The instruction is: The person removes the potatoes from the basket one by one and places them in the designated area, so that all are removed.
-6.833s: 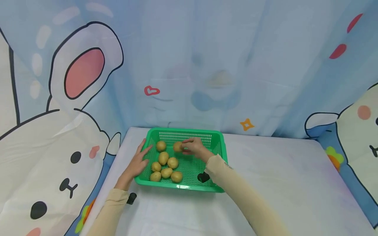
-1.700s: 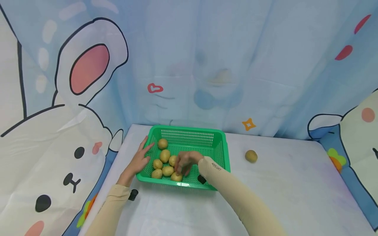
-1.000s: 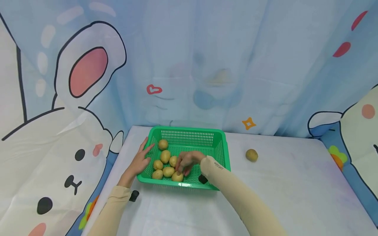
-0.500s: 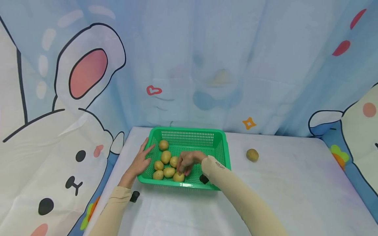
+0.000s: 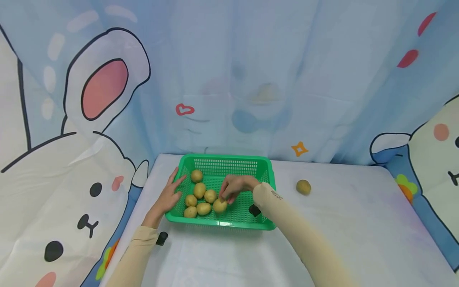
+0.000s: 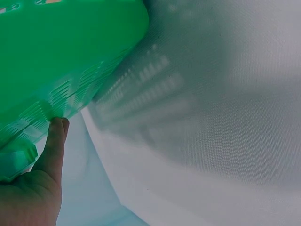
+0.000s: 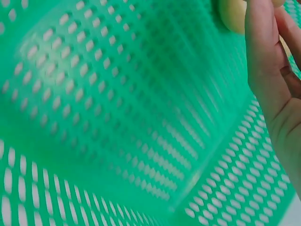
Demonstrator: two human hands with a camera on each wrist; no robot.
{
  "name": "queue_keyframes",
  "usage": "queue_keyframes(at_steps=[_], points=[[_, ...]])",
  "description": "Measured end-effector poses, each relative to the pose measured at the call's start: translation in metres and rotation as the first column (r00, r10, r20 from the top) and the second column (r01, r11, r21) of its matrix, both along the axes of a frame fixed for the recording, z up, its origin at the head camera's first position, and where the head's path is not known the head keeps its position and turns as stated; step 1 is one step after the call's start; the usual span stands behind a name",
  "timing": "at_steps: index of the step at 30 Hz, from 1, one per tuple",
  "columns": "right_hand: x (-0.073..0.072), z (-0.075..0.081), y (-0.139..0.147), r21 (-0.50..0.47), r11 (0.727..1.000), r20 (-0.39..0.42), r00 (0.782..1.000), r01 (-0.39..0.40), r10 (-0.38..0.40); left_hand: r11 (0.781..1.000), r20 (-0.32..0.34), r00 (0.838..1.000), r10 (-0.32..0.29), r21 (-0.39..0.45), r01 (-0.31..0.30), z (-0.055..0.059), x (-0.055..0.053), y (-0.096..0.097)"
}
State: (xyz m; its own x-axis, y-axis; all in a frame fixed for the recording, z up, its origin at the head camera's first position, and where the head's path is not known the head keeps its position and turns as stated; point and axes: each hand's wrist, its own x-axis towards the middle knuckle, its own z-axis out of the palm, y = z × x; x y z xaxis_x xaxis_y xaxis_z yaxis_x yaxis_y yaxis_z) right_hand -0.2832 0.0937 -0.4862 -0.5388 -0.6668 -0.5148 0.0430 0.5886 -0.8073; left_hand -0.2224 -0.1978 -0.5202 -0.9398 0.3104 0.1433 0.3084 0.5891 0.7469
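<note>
A green plastic basket (image 5: 229, 229) holds several potatoes, most of them grouped in its left half. Over the basket floor, my right hand (image 5: 236, 186) pinches a potato (image 5: 220, 206) from above with its fingertips. The right wrist view shows that hand (image 7: 277, 70) at the right edge, with part of a potato (image 7: 232, 16) beside the fingers. On the basket's left rim rests my left hand (image 5: 167, 198), its fingers spread. A finger of the left hand (image 6: 40, 183) touches the slotted green side wall (image 6: 70, 94) in the left wrist view.
One potato (image 5: 303, 187) lies alone on the white-covered table (image 5: 344, 223), right of the basket. Behind the table hangs a blue printed curtain (image 5: 229, 59). Black wrist devices (image 5: 162, 238) show at both sleeves.
A potato held by the right hand earliest now lies on the table right of the basket. The right hand has since shifted another potato from the front side slightly toward the back. Left hand unmoved.
</note>
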Motion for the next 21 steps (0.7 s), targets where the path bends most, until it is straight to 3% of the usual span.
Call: queue_keyframes(at_steps=[6, 14, 21], points=[[-0.006, 0.028, 0.034, -0.029, 0.999, -0.054, 0.998, 0.02, -0.022, 1.0, -0.002, 1.0, 0.0, -0.007, 0.0, 0.001, 0.0, 0.0], [-0.013, 0.062, 0.109, -0.086, 0.993, -0.079, 0.992, 0.087, -0.094, 1.0, -0.002, 1.0, 0.006, -0.008, -0.006, 0.002, 0.0, -0.001], [-0.009, 0.076, 0.188, -0.09, 0.966, -0.078, 0.965, 0.243, -0.25, 1.0, 0.002, 1.0, -0.002, -0.013, 0.002, 0.001, 0.001, 0.001]])
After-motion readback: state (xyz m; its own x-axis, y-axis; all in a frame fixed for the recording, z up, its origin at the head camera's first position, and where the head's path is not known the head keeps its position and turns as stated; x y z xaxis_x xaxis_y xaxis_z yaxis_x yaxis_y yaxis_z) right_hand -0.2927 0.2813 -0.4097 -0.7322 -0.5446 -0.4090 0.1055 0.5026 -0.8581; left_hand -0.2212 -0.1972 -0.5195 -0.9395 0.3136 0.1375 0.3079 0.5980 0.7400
